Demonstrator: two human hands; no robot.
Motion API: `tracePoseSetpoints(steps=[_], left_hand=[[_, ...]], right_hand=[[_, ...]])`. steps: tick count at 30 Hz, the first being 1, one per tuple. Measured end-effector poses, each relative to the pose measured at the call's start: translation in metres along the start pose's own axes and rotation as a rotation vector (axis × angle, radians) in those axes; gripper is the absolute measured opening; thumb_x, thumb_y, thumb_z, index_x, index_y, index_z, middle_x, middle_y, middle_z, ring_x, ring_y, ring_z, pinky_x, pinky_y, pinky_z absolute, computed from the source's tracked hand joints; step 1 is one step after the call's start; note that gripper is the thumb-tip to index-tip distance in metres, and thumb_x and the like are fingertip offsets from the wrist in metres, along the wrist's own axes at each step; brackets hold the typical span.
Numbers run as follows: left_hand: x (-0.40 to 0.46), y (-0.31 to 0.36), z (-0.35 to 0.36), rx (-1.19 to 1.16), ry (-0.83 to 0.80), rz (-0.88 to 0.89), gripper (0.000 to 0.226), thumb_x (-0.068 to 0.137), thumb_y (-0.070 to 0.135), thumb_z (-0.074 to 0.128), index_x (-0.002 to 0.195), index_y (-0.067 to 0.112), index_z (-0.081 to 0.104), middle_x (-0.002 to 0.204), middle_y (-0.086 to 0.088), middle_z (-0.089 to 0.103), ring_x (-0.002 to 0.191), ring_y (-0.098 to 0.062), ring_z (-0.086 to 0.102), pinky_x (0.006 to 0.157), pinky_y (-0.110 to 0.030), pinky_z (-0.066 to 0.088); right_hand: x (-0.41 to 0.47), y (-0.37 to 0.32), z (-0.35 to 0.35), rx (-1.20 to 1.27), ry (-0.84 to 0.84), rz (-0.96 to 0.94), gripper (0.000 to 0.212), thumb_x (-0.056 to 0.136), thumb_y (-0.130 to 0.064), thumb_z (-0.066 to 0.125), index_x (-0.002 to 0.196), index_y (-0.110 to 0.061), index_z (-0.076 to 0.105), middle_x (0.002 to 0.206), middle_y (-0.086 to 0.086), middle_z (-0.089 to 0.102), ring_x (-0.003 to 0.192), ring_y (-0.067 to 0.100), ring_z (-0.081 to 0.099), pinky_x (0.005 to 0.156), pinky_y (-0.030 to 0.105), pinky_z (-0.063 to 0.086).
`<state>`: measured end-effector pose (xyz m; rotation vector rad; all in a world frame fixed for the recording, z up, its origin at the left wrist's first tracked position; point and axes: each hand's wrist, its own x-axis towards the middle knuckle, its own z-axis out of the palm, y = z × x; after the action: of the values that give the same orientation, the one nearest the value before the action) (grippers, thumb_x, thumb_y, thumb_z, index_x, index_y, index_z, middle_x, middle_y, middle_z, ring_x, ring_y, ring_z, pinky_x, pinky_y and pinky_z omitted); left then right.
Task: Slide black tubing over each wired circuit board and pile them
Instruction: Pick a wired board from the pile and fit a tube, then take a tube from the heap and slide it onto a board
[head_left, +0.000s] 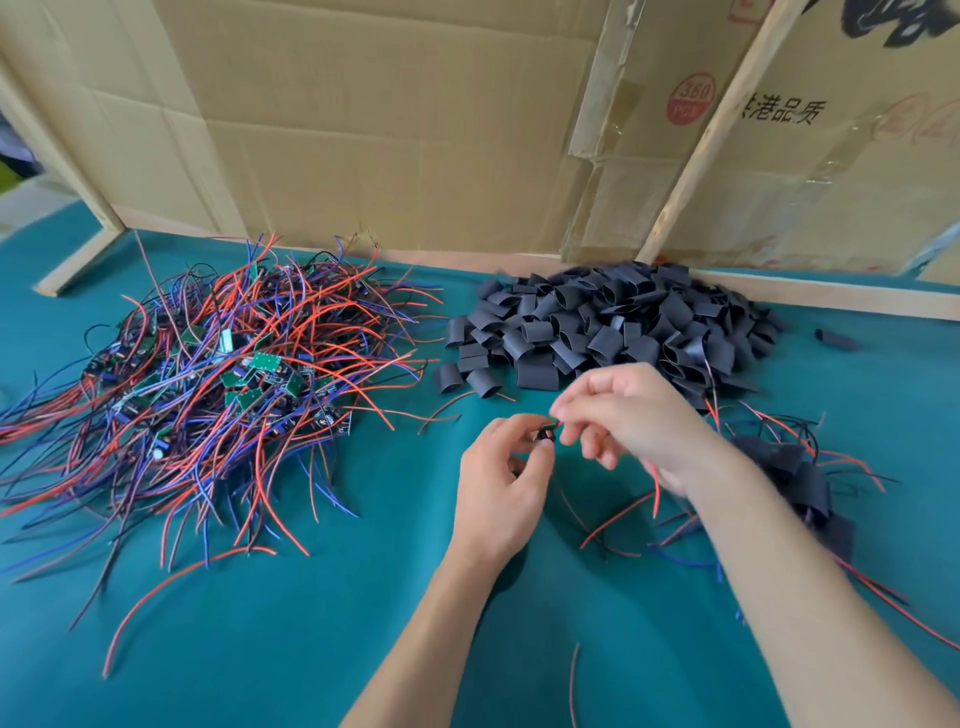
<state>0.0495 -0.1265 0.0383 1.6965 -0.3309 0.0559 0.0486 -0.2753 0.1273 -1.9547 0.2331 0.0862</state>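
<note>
Pinching a small dark piece (545, 435) between them, the left hand (501, 486) and right hand (631, 415) meet above the table (322, 623), each grip closed on it, probably mid-sleeving. Bare wired boards (208, 374) lie left, cut tubing (608, 327) beyond, finished ones (800, 483) right, all within reach. Fingers hide whether board or tube is held.
</note>
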Motion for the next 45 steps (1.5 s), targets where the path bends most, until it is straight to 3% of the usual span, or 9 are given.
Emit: tracePoseSetpoints(steps=[5, 10, 15, 21, 27, 32, 37, 41, 45], left_hand=[[0.0, -0.003, 0.001, -0.045, 0.048, -0.04, 0.01, 0.098, 0.02, 0.058, 0.089, 0.021, 0.063, 0.073, -0.001, 0.068, 0.065, -0.015, 0.061, 0.064, -0.03, 0.048], [0.001, -0.002, -0.001, -0.115, 0.164, -0.106, 0.026, 0.1, 0.027, 0.052, 0.076, 0.017, 0.053, 0.068, -0.002, 0.065, 0.06, -0.014, 0.055, 0.058, -0.025, 0.043], [0.001, 0.001, 0.001, -0.142, 0.272, -0.139, 0.034, 0.103, 0.034, 0.042, 0.073, 0.02, 0.051, 0.057, -0.002, 0.06, 0.054, -0.016, 0.046, 0.058, -0.037, 0.041], [0.0, 0.002, 0.002, -0.12, 0.298, -0.114, 0.028, 0.1, 0.039, 0.038, 0.078, 0.026, 0.049, 0.055, -0.003, 0.062, 0.051, -0.015, 0.048, 0.054, -0.033, 0.041], [-0.007, 0.003, 0.004, -0.142, 0.279, -0.099, 0.017, 0.097, 0.041, 0.038, 0.085, 0.035, 0.05, 0.058, -0.003, 0.064, 0.045, -0.017, 0.045, 0.047, -0.026, 0.039], [-0.006, 0.003, 0.003, -0.184, 0.318, -0.11, 0.017, 0.098, 0.035, 0.04, 0.086, 0.034, 0.052, 0.067, -0.002, 0.069, 0.042, -0.015, 0.046, 0.044, -0.019, 0.039], [-0.005, 0.002, 0.003, -0.156, 0.317, -0.102, 0.018, 0.104, 0.023, 0.039, 0.093, 0.031, 0.052, 0.068, 0.002, 0.068, 0.039, -0.014, 0.048, 0.044, -0.017, 0.038], [-0.004, 0.002, 0.004, -0.1, 0.294, -0.103, 0.023, 0.105, 0.021, 0.039, 0.093, 0.035, 0.052, 0.068, 0.004, 0.067, 0.04, -0.015, 0.053, 0.045, -0.018, 0.038], [-0.002, 0.001, 0.004, -0.068, 0.275, -0.112, 0.027, 0.108, 0.019, 0.039, 0.093, 0.037, 0.053, 0.068, 0.002, 0.067, 0.041, -0.015, 0.056, 0.044, -0.018, 0.037]], right_hand=[[0.037, -0.031, 0.005, -0.231, -0.377, -0.004, 0.031, 0.104, -0.031, 0.059, 0.098, -0.003, 0.072, 0.074, 0.013, 0.075, 0.059, 0.019, 0.067, 0.052, 0.024, 0.051], [0.079, -0.036, 0.033, -0.282, -0.03, -0.087, 0.022, 0.097, -0.031, 0.068, 0.086, -0.012, 0.073, 0.073, 0.003, 0.073, 0.06, 0.016, 0.062, 0.051, 0.028, 0.052], [0.095, -0.03, 0.056, -0.513, -0.093, 0.052, 0.022, 0.086, -0.032, 0.083, 0.082, -0.015, 0.069, 0.088, 0.014, 0.077, 0.072, 0.024, 0.07, 0.071, 0.039, 0.065], [0.098, -0.029, 0.069, -0.839, 0.042, -0.022, 0.021, 0.076, -0.03, 0.085, 0.074, -0.025, 0.064, 0.105, 0.008, 0.072, 0.099, 0.03, 0.067, 0.085, 0.039, 0.058], [0.098, -0.015, 0.056, -0.592, 0.092, -0.1, 0.034, 0.074, -0.017, 0.087, 0.097, -0.028, 0.064, 0.098, 0.004, 0.072, 0.097, 0.025, 0.066, 0.086, 0.033, 0.055], [0.072, -0.021, 0.006, -0.113, 0.391, -0.248, 0.028, 0.069, -0.025, 0.087, 0.094, -0.035, 0.078, 0.071, -0.013, 0.071, 0.064, 0.002, 0.063, 0.064, 0.016, 0.049], [0.015, 0.013, -0.023, 0.568, 0.633, -0.23, 0.02, 0.084, -0.006, 0.081, 0.097, -0.021, 0.077, 0.083, 0.003, 0.07, 0.074, 0.017, 0.063, 0.07, 0.026, 0.054], [-0.005, 0.025, 0.007, 0.775, 0.601, -0.195, 0.017, 0.09, 0.003, 0.075, 0.103, -0.005, 0.069, 0.092, 0.011, 0.07, 0.085, 0.024, 0.07, 0.084, 0.033, 0.06], [-0.012, 0.015, 0.027, 0.826, 0.728, -0.296, 0.015, 0.088, -0.005, 0.079, 0.095, -0.012, 0.068, 0.093, 0.015, 0.075, 0.089, 0.023, 0.072, 0.09, 0.039, 0.06]])
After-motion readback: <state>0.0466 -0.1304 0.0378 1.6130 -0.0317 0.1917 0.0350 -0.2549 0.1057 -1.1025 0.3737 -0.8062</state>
